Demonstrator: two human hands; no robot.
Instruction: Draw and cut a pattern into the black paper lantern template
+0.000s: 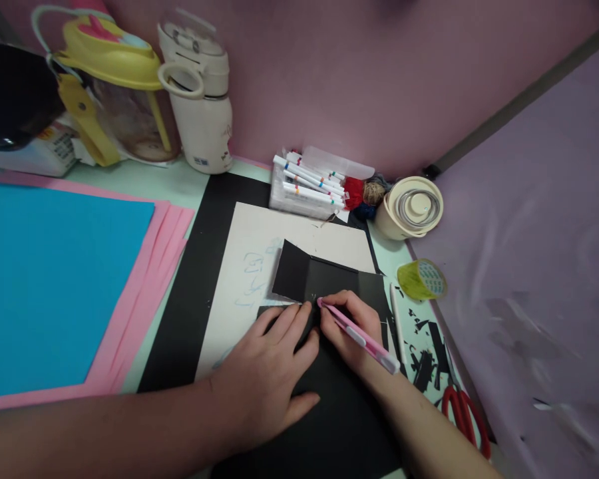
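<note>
My left hand (274, 362) lies with its fingers stretched out, pressing down on black card (329, 419). My right hand (352, 329) grips a slim pink and white pen-like tool (362, 337) with its tip against the black card, close to my left fingertips. Whether that tip is a blade or a nib is too small to tell. Just beyond both hands, a folded black card piece (332, 276) has its left flap raised. Under it is a white sheet (229, 293) with blue marker writing, partly covered by my left hand.
Red-handled scissors (464, 412), black paper scraps (422, 362), a white pen (397, 319) and a yellow tape roll (422, 279) lie at right. Behind stand a marker box (304, 199), a cream container (409, 209), a white bottle (204, 126) and a yellow-lidded jug (124, 100). Blue sheets (54, 279) lie left.
</note>
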